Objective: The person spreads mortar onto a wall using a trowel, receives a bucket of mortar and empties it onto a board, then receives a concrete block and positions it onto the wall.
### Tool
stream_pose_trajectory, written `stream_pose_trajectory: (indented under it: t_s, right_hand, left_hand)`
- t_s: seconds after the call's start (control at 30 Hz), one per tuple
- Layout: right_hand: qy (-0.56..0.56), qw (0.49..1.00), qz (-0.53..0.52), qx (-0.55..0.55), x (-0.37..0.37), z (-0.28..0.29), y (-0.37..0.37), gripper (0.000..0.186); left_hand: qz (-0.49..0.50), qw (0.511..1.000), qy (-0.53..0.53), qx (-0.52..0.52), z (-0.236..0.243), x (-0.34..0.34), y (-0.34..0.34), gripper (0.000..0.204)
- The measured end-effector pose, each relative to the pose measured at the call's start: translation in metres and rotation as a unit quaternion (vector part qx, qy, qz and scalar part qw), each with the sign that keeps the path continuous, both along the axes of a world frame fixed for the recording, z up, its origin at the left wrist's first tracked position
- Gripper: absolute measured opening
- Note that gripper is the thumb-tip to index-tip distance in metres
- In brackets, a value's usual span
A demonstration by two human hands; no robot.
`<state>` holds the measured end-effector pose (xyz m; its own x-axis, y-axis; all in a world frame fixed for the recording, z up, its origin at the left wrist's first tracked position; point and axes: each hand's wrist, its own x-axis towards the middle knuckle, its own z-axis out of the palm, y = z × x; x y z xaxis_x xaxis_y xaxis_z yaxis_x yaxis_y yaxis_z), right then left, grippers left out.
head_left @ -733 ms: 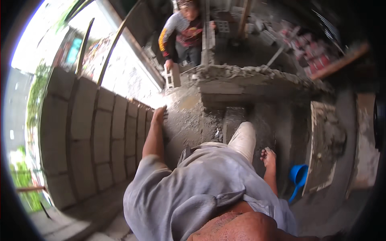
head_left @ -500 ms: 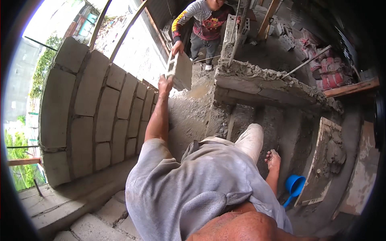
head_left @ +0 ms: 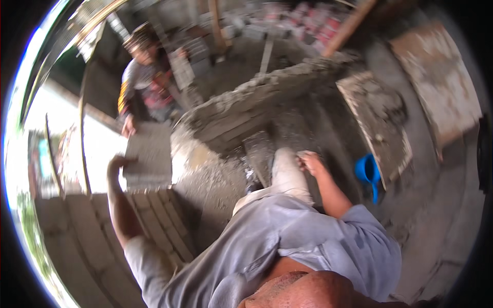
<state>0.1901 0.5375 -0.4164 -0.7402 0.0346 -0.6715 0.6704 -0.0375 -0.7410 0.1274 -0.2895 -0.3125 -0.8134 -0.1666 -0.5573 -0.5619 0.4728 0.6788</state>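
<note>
A grey concrete block (head_left: 150, 160) is held up above the block wall (head_left: 87, 226). My left hand (head_left: 117, 165) grips its near left edge, arm stretched out. A person in a striped long-sleeved top (head_left: 146, 87) stands beyond and holds the block's far edge with one hand (head_left: 127, 130). My right hand (head_left: 309, 161) rests on my raised knee in light trousers (head_left: 285, 174), fingers loosely curled with nothing in them.
A rough low wall of mortar and brick (head_left: 262, 100) crosses the middle. A mortar board with wet mix (head_left: 377, 120) lies to the right, a blue scoop (head_left: 367, 172) beside it. Stacked red bricks (head_left: 308, 23) sit at the back.
The view has swung to the right and the block has come nearer to me. My left hand now grips its edge above the wall, and my right hand has come onto my knee.
</note>
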Motion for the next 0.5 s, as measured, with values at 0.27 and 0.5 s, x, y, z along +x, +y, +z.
stream_pose_trajectory:
  t_s: [0.27,0.5]
  right_hand:
    - [-0.022,0.998,-0.05,0.038,0.025,0.042,0.042,0.017]
    - [-0.035,0.994,-0.003,0.107,0.036,0.042,0.057,0.024]
  left_hand:
    - [0.079,0.987,0.1,-0.096,-0.061,0.032,0.16,0.061]
    - [0.046,0.955,0.058,-0.288,-0.059,0.066,0.168,0.065]
